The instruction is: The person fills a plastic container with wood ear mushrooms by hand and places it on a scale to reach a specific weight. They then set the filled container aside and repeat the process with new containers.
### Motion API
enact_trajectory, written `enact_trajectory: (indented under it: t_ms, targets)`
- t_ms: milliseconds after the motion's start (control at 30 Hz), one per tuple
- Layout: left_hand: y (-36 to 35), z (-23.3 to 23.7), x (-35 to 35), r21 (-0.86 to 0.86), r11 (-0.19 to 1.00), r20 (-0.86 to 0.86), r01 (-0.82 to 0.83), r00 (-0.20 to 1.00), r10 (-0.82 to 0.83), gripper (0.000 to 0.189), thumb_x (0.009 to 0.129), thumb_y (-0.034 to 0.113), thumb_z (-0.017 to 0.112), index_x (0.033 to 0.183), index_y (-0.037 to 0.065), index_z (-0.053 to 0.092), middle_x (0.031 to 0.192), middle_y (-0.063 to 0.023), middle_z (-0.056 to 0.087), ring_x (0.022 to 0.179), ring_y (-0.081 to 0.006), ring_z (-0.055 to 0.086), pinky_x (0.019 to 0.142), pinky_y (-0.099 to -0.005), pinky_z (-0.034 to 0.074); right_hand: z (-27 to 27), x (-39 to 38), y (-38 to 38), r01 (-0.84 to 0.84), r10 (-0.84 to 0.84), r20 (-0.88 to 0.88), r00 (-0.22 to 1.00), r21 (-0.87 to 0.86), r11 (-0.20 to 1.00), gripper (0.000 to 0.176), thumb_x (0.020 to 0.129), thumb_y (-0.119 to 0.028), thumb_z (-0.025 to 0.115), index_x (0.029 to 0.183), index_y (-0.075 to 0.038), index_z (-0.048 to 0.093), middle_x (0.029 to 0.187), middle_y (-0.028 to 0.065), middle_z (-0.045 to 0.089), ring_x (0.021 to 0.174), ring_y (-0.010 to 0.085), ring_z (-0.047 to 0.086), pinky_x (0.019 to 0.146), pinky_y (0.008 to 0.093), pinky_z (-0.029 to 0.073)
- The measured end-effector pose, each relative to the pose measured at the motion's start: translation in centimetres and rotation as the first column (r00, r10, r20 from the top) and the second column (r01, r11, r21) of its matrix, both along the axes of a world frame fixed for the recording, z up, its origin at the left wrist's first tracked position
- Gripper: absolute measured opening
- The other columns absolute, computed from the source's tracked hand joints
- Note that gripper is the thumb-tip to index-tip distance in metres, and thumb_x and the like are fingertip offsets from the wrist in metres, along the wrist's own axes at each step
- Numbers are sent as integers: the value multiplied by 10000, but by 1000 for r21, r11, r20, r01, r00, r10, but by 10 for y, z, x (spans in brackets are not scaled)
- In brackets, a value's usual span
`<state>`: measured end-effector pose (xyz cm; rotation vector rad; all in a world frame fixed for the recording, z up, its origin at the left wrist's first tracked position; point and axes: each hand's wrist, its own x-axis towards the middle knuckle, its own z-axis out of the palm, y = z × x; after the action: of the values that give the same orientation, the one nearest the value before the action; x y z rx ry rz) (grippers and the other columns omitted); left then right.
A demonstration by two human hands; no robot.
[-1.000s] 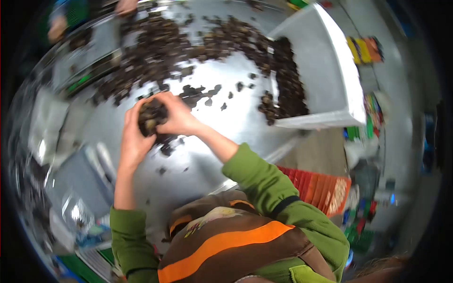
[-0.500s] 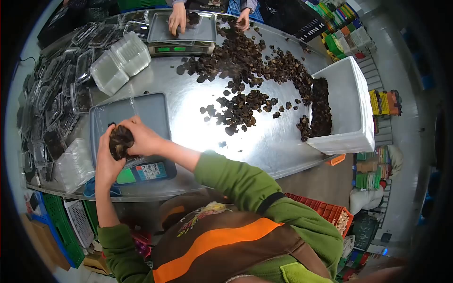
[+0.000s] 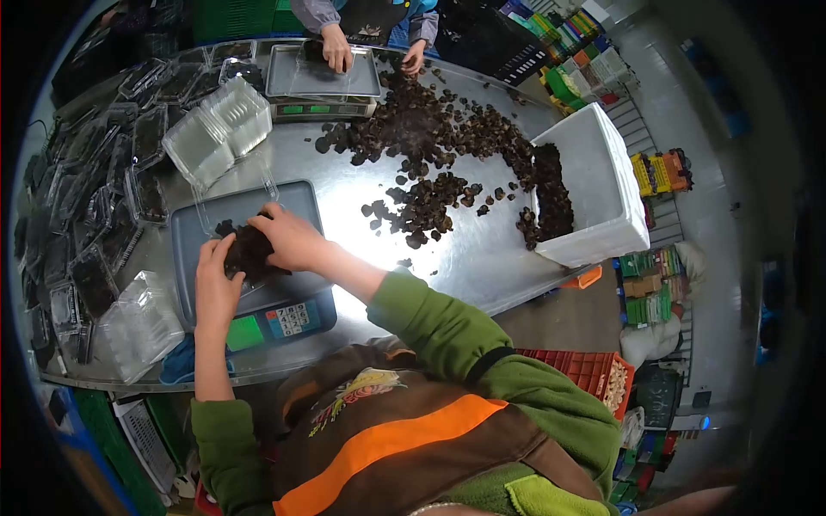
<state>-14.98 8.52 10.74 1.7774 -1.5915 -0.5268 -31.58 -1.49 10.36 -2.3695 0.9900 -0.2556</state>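
A handful of dark brown mushrooms [image 3: 251, 251] sits between my two hands, low over the grey tray of a scale [image 3: 194, 222]. My left hand [image 3: 218, 279] curls its fingers against the near left side of the bunch. From the right, my right hand [image 3: 288, 242] presses its fingers over the top of it. Under the mushrooms lies an open clear plastic box, mostly covered by them and my hands; its clear lid [image 3: 231, 194] shows beyond. The scale's green display and keypad [image 3: 292, 320] face me.
Stacked empty clear boxes [image 3: 219, 133] stand behind the scale, and filled boxes [image 3: 95, 198] crowd the left. Loose mushrooms [image 3: 430, 202] spread toward a white foam box [image 3: 594, 189] on the right. Across the table, a co-worker's hand [image 3: 337, 50] is over a second scale [image 3: 323, 107].
My hands have lowered the mushrooms onto the tray, into the open clear box. My right hand now lies over the bunch. The view has shifted slightly.
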Motion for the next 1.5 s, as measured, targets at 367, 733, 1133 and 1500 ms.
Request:
enact_trajectory:
  t_ms: [367,733,1133,1500]
  targets:
    - [-2,5,15,-134,950,-262,-283,934,241,189,796,-54,640,981,-13,645,940,-77,618,847,-149,615,757,-272,491,6,-37,-1,194,-267,347,899,233,953,388,801,-163,718,1164,-74,615,1129,99,579,808,225,653,757,342,530]
    - [2,-37,-151,-129,891,16,435,899,-437,206,745,70,657,942,50,600,1010,-109,533,990,-302,540,793,-389,489,-54,-126,76,-438,-966,-39,255,886,-151,587,932,-502,514,1298,-50,443,1276,180,512,1190,335,513,986,518,432]
    - [36,-34,-157,-18,776,7,631,776,-631,267,740,90,712,988,34,632,1174,-139,527,1087,-307,523,877,-406,471,-98,-216,-9,-318,-909,-110,-401,948,26,303,942,-237,585,1012,56,544,975,149,596,890,293,616,796,405,606]
    - [20,-22,-97,-266,929,31,259,965,-260,289,693,108,759,949,42,642,1129,-125,572,1099,-317,522,905,-423,453,-105,-239,-52,-397,-864,-236,-444,917,-46,410,942,-137,547,1212,151,431,1164,295,518,874,302,655,734,334,631]
